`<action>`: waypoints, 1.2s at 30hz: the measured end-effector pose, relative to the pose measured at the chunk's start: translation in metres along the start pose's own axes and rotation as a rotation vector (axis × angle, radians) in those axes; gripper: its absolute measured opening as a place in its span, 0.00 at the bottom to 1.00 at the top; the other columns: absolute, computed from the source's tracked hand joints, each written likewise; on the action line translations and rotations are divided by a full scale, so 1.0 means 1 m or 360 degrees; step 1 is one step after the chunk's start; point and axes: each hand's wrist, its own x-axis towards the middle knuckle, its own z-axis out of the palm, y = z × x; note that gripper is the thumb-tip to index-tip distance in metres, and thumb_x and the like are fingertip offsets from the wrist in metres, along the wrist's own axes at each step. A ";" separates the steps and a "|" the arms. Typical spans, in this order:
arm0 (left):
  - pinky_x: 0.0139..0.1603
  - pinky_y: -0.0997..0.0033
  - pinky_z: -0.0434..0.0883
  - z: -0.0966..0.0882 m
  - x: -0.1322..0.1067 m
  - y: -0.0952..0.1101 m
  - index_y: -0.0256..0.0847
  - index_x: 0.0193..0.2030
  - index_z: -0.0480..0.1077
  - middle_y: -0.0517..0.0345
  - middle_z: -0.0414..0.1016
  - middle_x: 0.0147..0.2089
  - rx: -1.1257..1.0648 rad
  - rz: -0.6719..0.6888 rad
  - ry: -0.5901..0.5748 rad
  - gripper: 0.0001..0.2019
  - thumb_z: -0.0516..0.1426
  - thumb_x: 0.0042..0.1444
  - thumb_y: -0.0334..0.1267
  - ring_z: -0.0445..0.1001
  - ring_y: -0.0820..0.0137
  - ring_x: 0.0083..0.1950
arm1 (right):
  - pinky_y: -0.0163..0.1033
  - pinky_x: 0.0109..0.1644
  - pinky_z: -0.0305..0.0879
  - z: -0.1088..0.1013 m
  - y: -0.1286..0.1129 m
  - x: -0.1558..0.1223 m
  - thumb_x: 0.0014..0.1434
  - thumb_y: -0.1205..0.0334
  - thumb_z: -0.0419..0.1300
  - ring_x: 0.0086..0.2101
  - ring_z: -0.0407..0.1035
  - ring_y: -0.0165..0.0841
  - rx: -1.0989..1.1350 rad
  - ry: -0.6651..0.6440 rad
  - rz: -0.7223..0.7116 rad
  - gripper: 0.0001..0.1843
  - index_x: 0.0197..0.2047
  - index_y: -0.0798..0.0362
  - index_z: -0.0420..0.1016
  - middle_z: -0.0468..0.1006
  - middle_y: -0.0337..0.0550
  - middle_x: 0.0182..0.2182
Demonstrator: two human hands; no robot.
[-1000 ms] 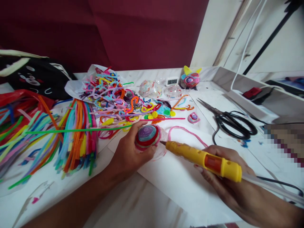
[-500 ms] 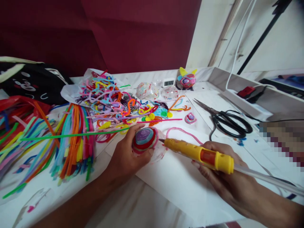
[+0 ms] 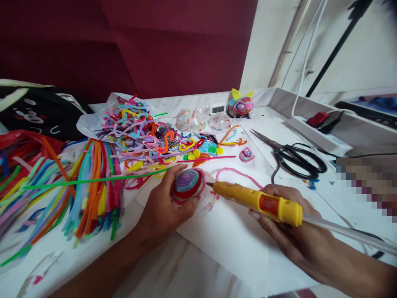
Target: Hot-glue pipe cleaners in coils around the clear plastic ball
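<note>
Right hand (image 3: 300, 242) is clasping the yellow glue gun (image 3: 245, 195), nozzle (image 3: 210, 184) leftward. Just left, my left hand (image 3: 161, 209) is pinching the coil-covered ball (image 3: 187, 184).

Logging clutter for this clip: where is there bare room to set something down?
Bare: white paper below the yellow glue gun, between left hand and right hand; marble tabletop between paper and left forearm. Crowded: pipe-cleaner bundles at left, craft pile behind.
</note>
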 end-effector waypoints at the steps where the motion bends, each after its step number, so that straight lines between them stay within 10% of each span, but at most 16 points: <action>1: 0.54 0.59 0.74 0.000 0.000 0.000 0.46 0.61 0.62 0.50 0.75 0.58 0.0006 -0.0003 0.0005 0.30 0.61 0.50 0.44 0.77 0.57 0.55 | 0.41 0.34 0.71 -0.001 0.000 0.000 0.66 0.61 0.53 0.31 0.74 0.36 -0.0034 -0.0032 -0.0025 0.13 0.54 0.46 0.61 0.76 0.43 0.38; 24: 0.53 0.60 0.75 -0.004 0.001 0.009 0.44 0.59 0.61 0.49 0.76 0.57 0.0056 0.0044 -0.0066 0.30 0.60 0.49 0.43 0.76 0.56 0.56 | 0.42 0.34 0.71 -0.004 0.002 0.004 0.67 0.61 0.54 0.31 0.74 0.35 -0.0019 -0.0014 0.0019 0.12 0.53 0.45 0.61 0.76 0.42 0.39; 36: 0.54 0.58 0.74 -0.005 0.001 0.008 0.43 0.60 0.61 0.48 0.74 0.58 0.0032 0.0036 -0.0050 0.31 0.60 0.49 0.44 0.74 0.54 0.58 | 0.35 0.18 0.63 -0.038 0.006 0.025 0.56 0.44 0.64 0.24 0.67 0.32 0.0680 -0.0267 0.0823 0.15 0.38 0.47 0.73 0.75 0.40 0.29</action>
